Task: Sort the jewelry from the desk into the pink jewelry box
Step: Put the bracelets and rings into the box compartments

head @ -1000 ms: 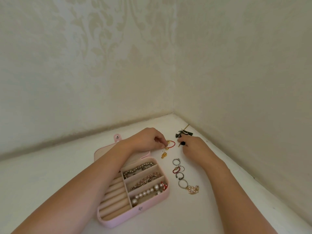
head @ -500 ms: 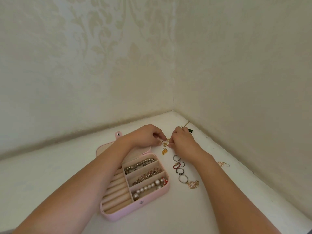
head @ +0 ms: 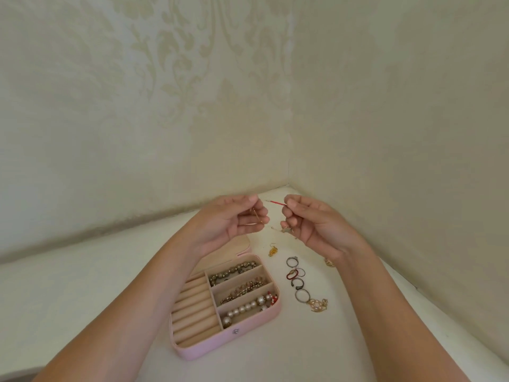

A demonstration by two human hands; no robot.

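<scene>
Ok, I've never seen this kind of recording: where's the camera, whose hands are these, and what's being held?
No machine here. A person wears one camera on the head, looking down at their two bare hands. The left hand pinches a thin gold piece; the right hand pinches a thin red piece; both are too small to name. On the desk lie an open pink box holding beaded strands, a row of rings beside it, and a gold earring.

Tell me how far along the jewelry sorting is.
Done: beaded strands and pearls lie in three box compartments. In hand: the left hand pinches a gold piece, the right hand a red piece. Left: a gold earring, the rings and a gold charm lie on the desk; the ring rolls are bare.
</scene>
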